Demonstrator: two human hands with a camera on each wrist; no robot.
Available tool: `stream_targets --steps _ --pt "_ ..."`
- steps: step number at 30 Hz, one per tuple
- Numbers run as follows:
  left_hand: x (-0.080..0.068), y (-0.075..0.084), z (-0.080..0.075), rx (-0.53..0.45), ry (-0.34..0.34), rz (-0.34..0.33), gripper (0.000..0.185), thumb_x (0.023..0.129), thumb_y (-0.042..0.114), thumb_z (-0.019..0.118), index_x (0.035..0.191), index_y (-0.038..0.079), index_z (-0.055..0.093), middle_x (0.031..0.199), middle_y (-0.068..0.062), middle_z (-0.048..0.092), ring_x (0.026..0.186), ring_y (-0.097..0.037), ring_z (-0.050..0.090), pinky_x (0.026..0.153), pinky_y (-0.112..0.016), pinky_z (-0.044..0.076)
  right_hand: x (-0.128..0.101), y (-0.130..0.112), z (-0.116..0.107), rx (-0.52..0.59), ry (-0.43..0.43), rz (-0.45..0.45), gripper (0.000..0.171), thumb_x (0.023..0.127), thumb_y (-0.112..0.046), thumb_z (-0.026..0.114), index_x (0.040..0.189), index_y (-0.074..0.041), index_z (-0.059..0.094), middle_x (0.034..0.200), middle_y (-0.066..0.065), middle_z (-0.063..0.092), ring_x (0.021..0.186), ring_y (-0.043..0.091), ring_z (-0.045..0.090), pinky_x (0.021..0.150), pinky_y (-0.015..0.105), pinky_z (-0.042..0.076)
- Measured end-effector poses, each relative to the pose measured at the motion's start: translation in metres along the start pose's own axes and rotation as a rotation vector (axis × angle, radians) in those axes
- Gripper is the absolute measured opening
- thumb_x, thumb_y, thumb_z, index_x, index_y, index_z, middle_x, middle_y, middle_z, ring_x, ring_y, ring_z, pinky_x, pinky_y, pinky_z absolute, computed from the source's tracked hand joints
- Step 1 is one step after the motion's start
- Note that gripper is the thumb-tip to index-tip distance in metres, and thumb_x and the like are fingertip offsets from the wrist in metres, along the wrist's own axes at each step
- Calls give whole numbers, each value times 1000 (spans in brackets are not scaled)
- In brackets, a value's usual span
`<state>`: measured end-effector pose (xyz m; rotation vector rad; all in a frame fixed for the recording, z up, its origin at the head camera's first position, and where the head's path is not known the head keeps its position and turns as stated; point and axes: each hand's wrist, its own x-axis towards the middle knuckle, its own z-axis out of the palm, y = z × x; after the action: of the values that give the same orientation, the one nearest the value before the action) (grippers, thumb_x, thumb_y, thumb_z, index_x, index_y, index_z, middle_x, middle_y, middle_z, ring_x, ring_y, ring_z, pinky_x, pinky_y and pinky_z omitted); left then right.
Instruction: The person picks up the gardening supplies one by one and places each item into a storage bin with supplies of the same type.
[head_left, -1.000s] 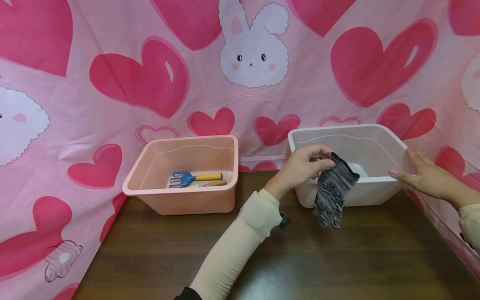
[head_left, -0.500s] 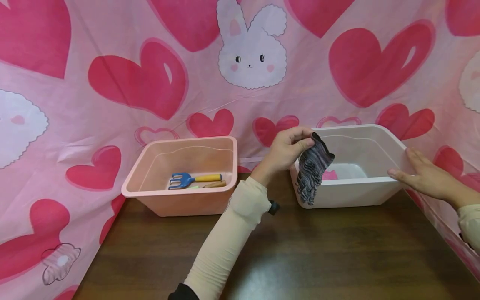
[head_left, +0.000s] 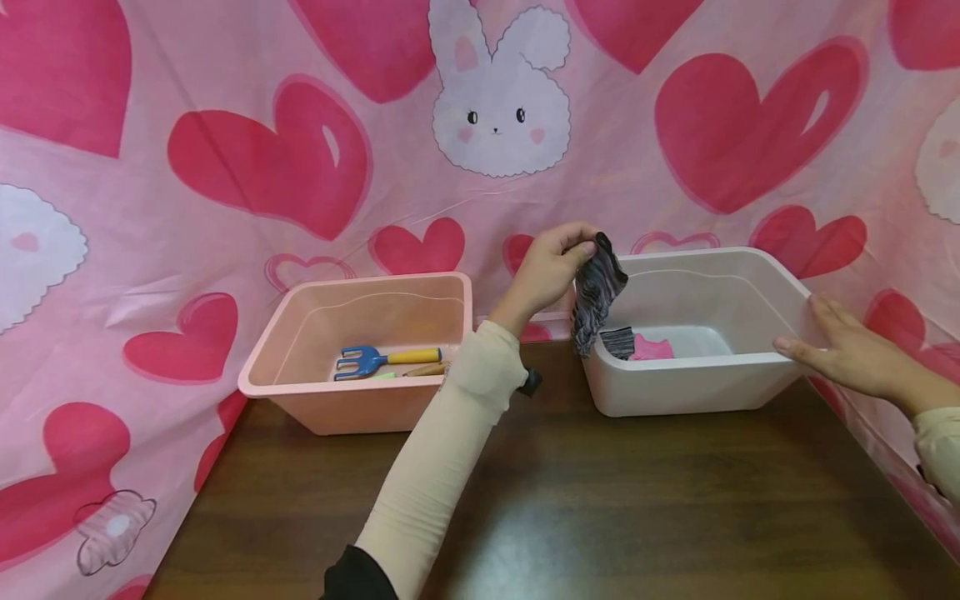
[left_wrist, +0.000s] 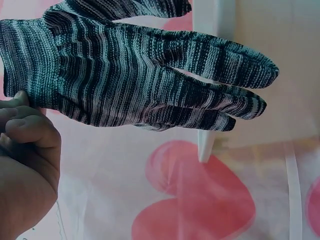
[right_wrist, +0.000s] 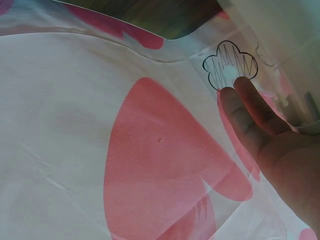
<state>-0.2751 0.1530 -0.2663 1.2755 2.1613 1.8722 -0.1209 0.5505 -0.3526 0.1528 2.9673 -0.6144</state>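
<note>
Striped knit glove (head_left: 595, 292), pinched by the left hand (head_left: 551, 271), has risen clear of the white tub (head_left: 697, 392) toward the pink tub (head_left: 360, 392); right hand (head_left: 847, 354) flat, steadying.

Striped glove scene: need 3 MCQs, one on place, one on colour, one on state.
1. Where does the striped glove hang?
A. inside the pink bin
B. at the left rim of the white bin
C. flat on the table

2. What colour is the head of the toy rake in the pink bin?
A. blue
B. green
C. red

3. How is the right hand placed?
A. curled round a glove
B. raised clear of everything
C. fingers straight against the white bin's right side

Key: 1 B, the left hand pinches its cuff above the white bin edge; 2 A, blue prongs with a yellow handle; 3 C, flat fingers lie on the wall.
</note>
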Motion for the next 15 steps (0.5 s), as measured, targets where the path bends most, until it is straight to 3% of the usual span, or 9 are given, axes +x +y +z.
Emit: stream_targets --steps 6,15 --pt "14 -3 1 41 -8 -46 15 103 -2 53 105 -3 68 92 -9 66 80 -16 59 75 -24 51 1 1 0 8 -6 9 113 97 -60 54 150 -1 -26 153 39 -21 139 60 -18 93 84 13" --pt "36 5 12 71 -56 -116 18 105 3 50 108 0 68 98 -8 68 84 -15 61 76 -20 50 3 0 0 12 2 4 113 96 -59 55 151 -1 -25 153 39 -19 140 60 -17 94 84 13"
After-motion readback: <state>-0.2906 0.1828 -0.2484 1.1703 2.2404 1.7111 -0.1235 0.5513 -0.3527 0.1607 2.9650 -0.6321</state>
